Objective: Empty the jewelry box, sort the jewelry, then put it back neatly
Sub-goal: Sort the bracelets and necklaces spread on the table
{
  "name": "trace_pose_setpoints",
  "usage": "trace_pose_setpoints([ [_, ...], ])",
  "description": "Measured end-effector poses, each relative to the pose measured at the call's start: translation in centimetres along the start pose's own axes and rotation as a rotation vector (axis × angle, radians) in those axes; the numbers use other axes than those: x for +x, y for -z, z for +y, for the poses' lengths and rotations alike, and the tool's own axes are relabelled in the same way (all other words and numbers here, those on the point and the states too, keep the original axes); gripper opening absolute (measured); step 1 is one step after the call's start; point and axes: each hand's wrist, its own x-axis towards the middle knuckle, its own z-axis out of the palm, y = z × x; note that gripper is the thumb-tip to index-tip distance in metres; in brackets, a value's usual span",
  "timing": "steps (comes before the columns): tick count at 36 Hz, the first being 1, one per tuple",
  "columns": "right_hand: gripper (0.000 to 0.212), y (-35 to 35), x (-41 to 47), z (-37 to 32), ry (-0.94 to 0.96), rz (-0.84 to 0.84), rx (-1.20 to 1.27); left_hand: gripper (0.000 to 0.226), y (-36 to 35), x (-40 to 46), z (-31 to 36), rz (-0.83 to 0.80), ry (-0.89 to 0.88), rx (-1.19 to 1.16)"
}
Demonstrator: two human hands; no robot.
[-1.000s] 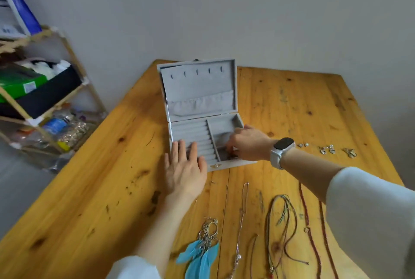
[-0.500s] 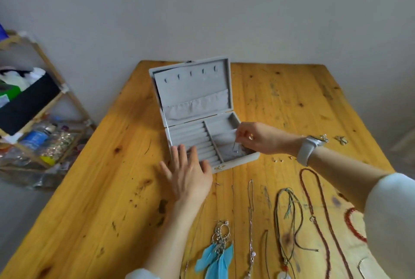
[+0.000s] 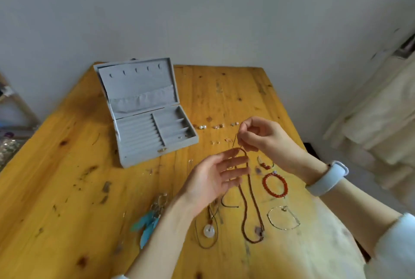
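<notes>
The grey jewelry box [image 3: 134,83] stands open on the wooden table [image 3: 56,188], left of both hands; a tiny piece lies in its front right compartment [image 3: 179,137]. My right hand [image 3: 260,137] pinches a thin dark piece above the table. My left hand [image 3: 213,177] hovers open, palm up, with its fingertips at the top loop of a brown bead necklace [image 3: 254,202]. Laid out nearby are a red bead bracelet [image 3: 275,184], a thin wire bangle [image 3: 283,218], a white disc pendant [image 3: 209,231], blue feather earrings [image 3: 147,224] and small earrings [image 3: 203,127].
A wall runs right behind the table's far edge. Part of a wooden shelf [image 3: 13,103] shows at the left edge, and pale cloth [image 3: 381,121] hangs at the right. A white watch [image 3: 327,177] is on my right wrist.
My right hand came out of the box's right compartment with a thin piece and moved right. My left hand lifted off the box front and turned palm up. The view swung right.
</notes>
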Motion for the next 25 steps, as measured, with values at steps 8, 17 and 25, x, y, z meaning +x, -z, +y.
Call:
trace_pose_setpoints([
  [8,0.020,4.7,-9.2,6.7,-0.188,0.246,0.226,0.007,-5.4,-1.4,-7.6,0.138,0.056,0.408],
  [17,0.016,3.2,-17.5,13.0,-0.231,0.259,-0.447,0.020,-5.7,-2.4,-12.8,0.365,0.017,1.179],
  [25,0.014,2.2,-18.4,16.0,0.022,0.357,-0.780,0.010,-5.6,-2.5,-14.3,0.378,-0.019,1.531],
])
